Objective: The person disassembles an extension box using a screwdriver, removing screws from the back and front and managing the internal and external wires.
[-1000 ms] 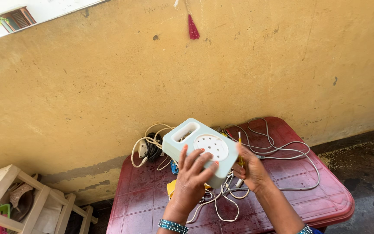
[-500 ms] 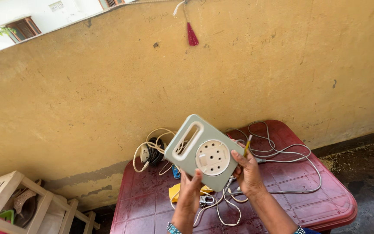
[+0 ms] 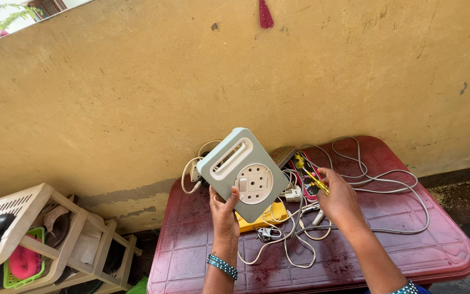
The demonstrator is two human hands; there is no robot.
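The left hand (image 3: 223,209) is holding a pale grey-green box (image 3: 242,173) up above the red counter (image 3: 409,250), fingers closed around its lower edge with the thumb lying on the front. The box is a flat, rounded rectangle, tilted so one corner is pointing up toward the wall (image 3: 137,98). A long slot handle is running along its upper side, and a cream round plate dotted with small holes is sitting in the middle of the front.

The right hand (image 3: 339,198) is hovering just to the right of the box, apart from it, fingers curled in and pinching a thin yellow tool (image 3: 316,182) that is pointing up and left.

Under both hands a tangle of white cords (image 3: 376,182) is sprawling across the counter, and a flat yellow thing (image 3: 262,219) is lying beneath the box, partly hidden by it. A small white plug (image 3: 292,193) is resting among the cords.

A red tassel (image 3: 265,16) is hanging on the ochre wall overhead. To the left, a cream rack (image 3: 44,228) is standing on the floor, holding a green basket (image 3: 23,261) with something pink inside.
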